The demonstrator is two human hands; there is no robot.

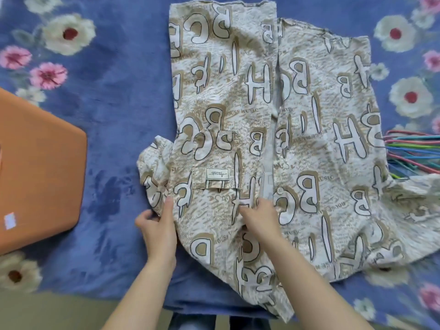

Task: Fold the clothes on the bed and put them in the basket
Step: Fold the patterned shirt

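A cream and tan shirt [297, 129] printed with big white letters lies spread front-up on the bed, its collar end nearest me. Its left sleeve [154, 177] is bunched at the shirt's left edge. My left hand [158, 229] pinches the shirt's edge just below that sleeve, thumb under the cloth. My right hand [259, 217] rests on the chest near the button placket with fingers curled into the fabric. An orange basket [38, 177] stands at the left.
The bed is covered by a blue blanket [112, 96] with white and pink flowers. A bundle of coloured plastic hangers [414, 153] lies at the right edge, partly under the shirt. The bed's near edge and floor show at the bottom.
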